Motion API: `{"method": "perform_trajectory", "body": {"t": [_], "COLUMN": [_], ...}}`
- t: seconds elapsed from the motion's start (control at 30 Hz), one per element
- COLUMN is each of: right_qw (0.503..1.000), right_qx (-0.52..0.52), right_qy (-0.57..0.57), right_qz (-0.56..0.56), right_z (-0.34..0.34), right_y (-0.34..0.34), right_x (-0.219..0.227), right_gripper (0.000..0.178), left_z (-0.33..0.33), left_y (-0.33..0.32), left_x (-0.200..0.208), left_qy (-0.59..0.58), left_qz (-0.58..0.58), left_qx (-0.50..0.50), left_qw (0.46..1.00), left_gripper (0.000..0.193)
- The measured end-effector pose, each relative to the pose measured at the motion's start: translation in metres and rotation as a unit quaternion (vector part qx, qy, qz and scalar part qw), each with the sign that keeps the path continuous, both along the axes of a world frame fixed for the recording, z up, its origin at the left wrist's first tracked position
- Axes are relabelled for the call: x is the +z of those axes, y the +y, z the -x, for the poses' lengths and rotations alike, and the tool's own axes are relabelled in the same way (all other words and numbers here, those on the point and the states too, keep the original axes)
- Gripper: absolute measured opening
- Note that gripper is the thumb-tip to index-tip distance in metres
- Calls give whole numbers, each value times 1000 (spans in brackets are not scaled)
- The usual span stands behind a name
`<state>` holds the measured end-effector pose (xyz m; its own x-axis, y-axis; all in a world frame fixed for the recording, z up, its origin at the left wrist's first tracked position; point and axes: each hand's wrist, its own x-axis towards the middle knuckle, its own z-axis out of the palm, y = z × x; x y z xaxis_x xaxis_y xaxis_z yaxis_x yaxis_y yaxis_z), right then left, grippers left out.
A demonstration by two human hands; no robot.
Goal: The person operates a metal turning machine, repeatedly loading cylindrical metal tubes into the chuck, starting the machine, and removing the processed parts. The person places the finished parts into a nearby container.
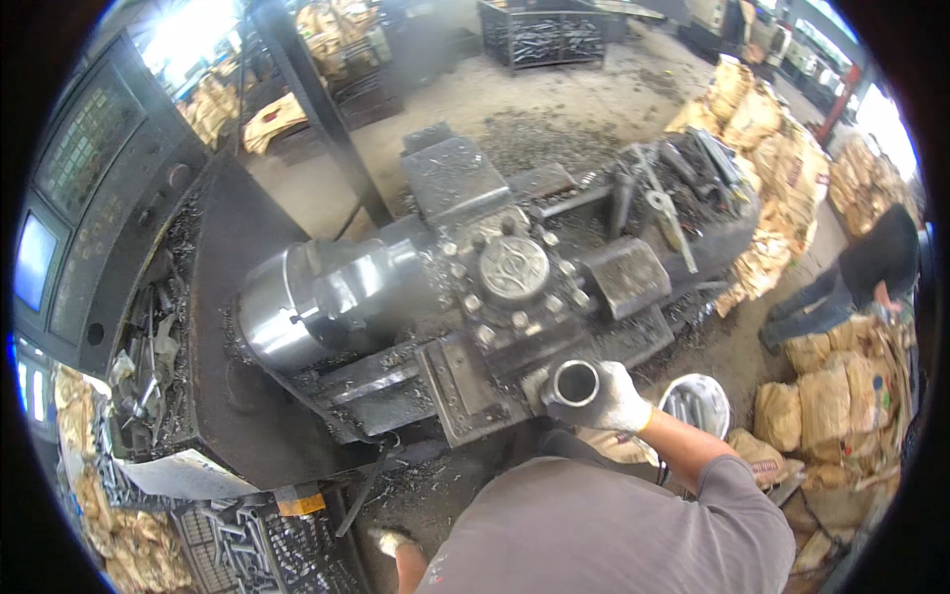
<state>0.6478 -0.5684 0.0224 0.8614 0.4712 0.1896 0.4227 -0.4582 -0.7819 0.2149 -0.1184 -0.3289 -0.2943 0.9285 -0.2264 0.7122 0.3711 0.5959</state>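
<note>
My right hand (623, 400), in a pale work glove with a grey palm, is closed around a hollow, round metal cylinder (576, 404) with a bright rim. The cylinder's open end faces up, and it sits beside the near edge of the lathe's carriage. My left hand (392, 542), in a white glove, hangs low next to a tray of metal parts (262, 544); its fingers are too small and partly hidden to read. In front of me stands the lathe, with a shiny chuck (282, 307) and a bolted round-topped tool turret (515, 267).
A control panel (84, 198) stands left. Metal shavings and tools fill the ledge (148, 366) below it. To the right are a white bucket (696, 401) of metal parts, stacked brown sacks (826, 401) and another person (861, 267) bending. A metal bin (544, 38) stands at the back.
</note>
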Motion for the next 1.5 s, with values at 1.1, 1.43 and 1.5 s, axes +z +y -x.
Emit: {"method": "perform_trajectory", "body": {"t": [1.1, 1.43, 1.5], "right_qw": [933, 890, 834], "right_qx": [152, 264, 391], "right_qy": [314, 18, 77], "right_qz": [-94, 371, 382], "right_z": [-355, -317, -272], "right_y": [124, 203, 256], "right_x": [97, 107, 125], "right_gripper": [41, 66, 74], "left_z": [-422, -499, -500], "left_y": [9, 43, 51], "left_x": [411, 498, 492], "left_qy": [102, 215, 184], "left_qz": [-489, -274, -293], "left_qx": [-544, -682, -662], "left_qw": [674, 643, 665], "left_gripper": [96, 87, 88]}}
